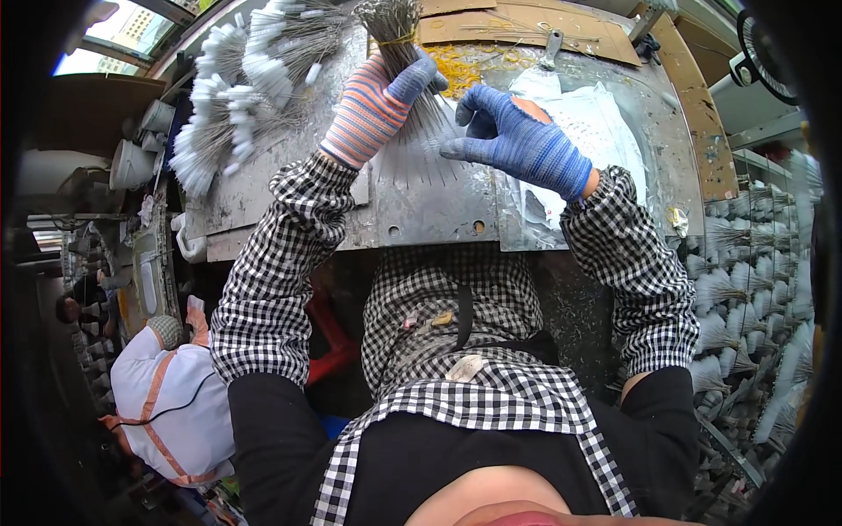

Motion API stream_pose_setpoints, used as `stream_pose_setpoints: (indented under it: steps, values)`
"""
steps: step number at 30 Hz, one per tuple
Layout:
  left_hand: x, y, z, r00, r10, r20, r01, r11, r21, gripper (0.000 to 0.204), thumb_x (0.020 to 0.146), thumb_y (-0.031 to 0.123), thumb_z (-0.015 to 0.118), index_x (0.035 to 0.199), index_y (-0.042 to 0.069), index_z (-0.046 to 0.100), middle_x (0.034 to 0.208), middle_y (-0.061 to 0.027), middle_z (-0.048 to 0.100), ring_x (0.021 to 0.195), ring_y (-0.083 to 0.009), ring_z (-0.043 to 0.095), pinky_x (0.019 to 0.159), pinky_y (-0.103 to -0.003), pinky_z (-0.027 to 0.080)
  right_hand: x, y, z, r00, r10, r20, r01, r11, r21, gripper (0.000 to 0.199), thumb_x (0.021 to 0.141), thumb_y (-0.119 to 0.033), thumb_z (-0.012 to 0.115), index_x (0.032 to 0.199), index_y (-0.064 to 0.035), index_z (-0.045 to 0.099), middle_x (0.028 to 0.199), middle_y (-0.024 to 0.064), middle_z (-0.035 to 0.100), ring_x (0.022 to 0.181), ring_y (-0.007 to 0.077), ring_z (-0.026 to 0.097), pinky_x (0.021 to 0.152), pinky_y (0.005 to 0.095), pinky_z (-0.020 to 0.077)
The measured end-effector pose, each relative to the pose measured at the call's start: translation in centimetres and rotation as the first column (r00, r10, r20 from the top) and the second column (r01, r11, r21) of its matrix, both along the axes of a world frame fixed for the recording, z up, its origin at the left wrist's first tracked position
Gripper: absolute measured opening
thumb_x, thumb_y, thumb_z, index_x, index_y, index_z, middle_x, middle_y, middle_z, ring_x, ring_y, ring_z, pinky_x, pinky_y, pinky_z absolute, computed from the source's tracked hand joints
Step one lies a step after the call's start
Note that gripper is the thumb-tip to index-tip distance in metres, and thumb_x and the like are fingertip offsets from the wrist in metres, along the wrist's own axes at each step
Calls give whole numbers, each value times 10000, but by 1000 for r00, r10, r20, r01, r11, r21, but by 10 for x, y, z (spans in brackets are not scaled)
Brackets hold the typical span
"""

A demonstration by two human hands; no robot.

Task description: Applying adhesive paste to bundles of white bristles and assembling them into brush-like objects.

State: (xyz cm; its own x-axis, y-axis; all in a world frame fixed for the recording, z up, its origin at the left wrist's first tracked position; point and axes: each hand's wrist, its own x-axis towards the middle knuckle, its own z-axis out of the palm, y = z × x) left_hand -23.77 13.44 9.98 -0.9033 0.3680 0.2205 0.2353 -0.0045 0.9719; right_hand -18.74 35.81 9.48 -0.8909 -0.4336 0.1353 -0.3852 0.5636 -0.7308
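Note:
My left hand (373,110), in an orange-and-blue striped glove, is closed round a bundle of thin wire-stemmed brushes (392,24) above the table. The bundle stands tilted, its grey wire ends up, with a yellow rubber band round the upper part. Its lower end fans out pale and whitish below the hand. To the right of the bundle, my right hand (526,145) in a blue glove has its thumb and fingers curved and apart, with nothing visible between them. Loose yellow rubber bands (452,68) lie on the table just beyond my hands.
More white-tipped wire brushes (263,74) are heaped at the table's left. A scraper (553,48) and white sheets (605,127) lie to the right, cardboard (526,31) behind. A fan (763,61) and brush-filled racks (745,289) stand right. Another person (171,412) is at lower left.

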Motion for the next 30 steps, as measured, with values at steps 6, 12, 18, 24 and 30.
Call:
stream_pose_setpoints:
  steps: [6, 12, 18, 24, 30]
  values:
    - [-42, 60, -3, 989, -99, -108, 99, 995, -5, 309, 987, 260, 724, 1132, 5, 630, 955, -70, 742, 898, -140, 690, 863, -296, 561, -23, 41, -11, 991, -92, 100, 106, 985, -140, 616, 791, -555, 843, 1021, -6, 682, 894, 111, 710, 850, 229, 698, 838, 351, 557]
    - [-54, 128, -12, 958, -96, -269, 96, 995, -14, 314, 974, 93, 649, 1276, 42, 581, 996, -31, 640, 917, -112, 573, 844, -269, 493, -30, 74, -15, 959, -283, -22, 283, 959, -1, 652, 763, -536, 859, 1093, 2, 697, 962, 131, 746, 890, 228, 721, 847, 350, 568]
    - [-55, 183, -27, 948, -46, -315, 91, 988, 128, 423, 930, -113, 598, 1323, 39, 556, 979, 22, 599, 886, -79, 526, 786, -232, 463, -26, 98, -26, 896, -440, -53, 443, 893, 84, 568, 779, -490, 830, 1136, -63, 716, 975, 102, 777, 911, 225, 746, 878, 339, 568]
    - [-77, 200, -39, 995, -55, -89, 93, 856, 508, 403, 956, -83, 606, 1337, 41, 560, 1008, 14, 635, 865, -59, 541, 790, -225, 483, -30, 97, -23, 899, -439, -5, 438, 898, -43, 461, 815, -408, 808, 1127, -82, 713, 970, 112, 762, 889, 260, 731, 845, 365, 566]
    - [-78, 196, -29, 974, 38, -225, 48, 929, 366, 315, 969, -78, 622, 1245, 68, 578, 936, 46, 581, 865, -57, 525, 802, -209, 467, -23, 93, -15, 859, -507, -68, 504, 862, -55, 392, 797, -321, 790, 1040, -29, 693, 873, 135, 713, 803, 227, 684, 768, 357, 549]
